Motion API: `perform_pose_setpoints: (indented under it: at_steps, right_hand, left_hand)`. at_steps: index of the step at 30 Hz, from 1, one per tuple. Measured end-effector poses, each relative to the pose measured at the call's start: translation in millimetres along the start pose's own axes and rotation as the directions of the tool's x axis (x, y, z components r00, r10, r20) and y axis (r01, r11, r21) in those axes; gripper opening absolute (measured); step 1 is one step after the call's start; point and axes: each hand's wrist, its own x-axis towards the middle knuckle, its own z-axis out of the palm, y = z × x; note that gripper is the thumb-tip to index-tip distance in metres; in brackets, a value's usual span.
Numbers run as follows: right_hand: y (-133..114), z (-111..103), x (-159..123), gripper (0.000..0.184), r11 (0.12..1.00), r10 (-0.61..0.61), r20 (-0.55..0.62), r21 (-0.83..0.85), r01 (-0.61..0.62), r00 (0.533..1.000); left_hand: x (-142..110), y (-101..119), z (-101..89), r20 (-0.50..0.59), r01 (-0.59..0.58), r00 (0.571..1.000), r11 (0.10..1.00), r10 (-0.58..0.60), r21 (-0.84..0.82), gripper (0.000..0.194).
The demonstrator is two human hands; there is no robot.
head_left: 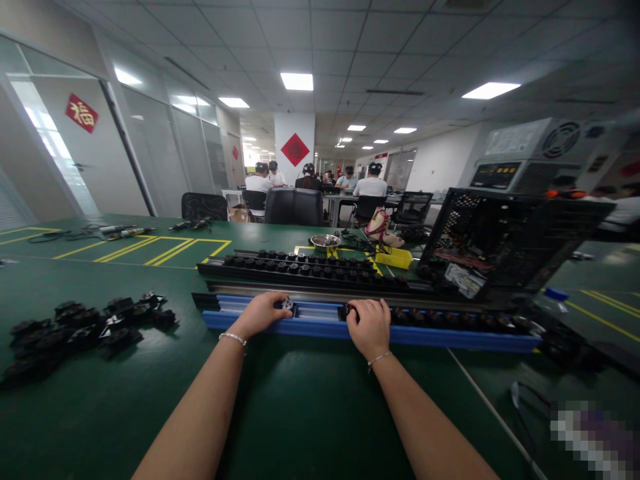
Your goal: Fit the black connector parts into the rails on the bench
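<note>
A long blue rail [320, 327] lies crosswise on the green table before me. My left hand [263, 315] is closed over the rail's left portion, its thumb and fingers pinching a small black part with a silvery top [287, 305]. To the right, my right hand [369, 325] curls its fingers around another small black part [349, 311] in the rail's channel; its far side is hidden. Between the hands a stretch of blue channel shows bare. Beyond my right hand, a row of similar black parts [450, 320] sits in the rail.
Loose black parts [75, 327] lie heaped at left. Behind the blue rail are black rails [295, 267] with parts, a metal bowl [325, 241] and a yellow bin [394, 257]. An open computer case [510, 240] stands at right. People [370, 180] sit at farther tables.
</note>
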Motion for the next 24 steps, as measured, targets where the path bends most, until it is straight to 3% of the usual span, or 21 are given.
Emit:
perform_pose_setpoints:
  at_steps: [24]
  right_hand:
    - [-0.8,0.3,-1.4,0.020,1.000,0.010,0.000,-0.002,-0.010,1.000]
  left_hand:
    - [1.9,-10.0,-5.9,0.022,-0.044,0.999,0.998,0.045,-0.038,0.035]
